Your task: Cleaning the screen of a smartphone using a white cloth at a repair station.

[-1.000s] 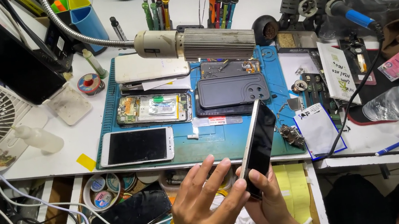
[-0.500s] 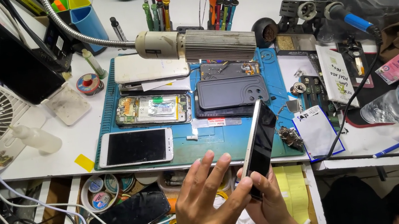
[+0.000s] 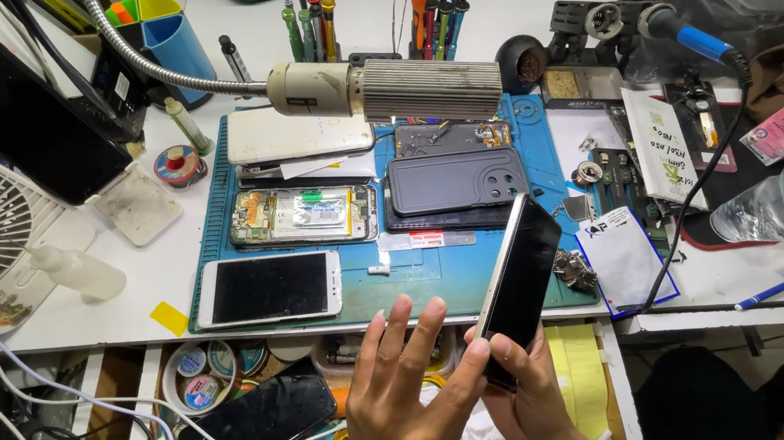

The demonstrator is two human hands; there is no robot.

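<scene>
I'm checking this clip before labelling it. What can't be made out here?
Head view:
- Back of the held phone: turned away.
- Right hand: palm hidden behind the phone; wrist cut by the bottom edge.
- Left hand: wrist cut off likewise.
- Opened phone on the blue mat: parts too small.

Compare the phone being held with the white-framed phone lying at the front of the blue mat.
The held phone is tilted up on its lower end, gripped by the right hand with the left hand touching its edge; the white-framed phone lies flat on the blue mat, untouched. The held phone shows no white border; the white-framed phone has wide white bands at both ends. Both screens are dark.
</scene>
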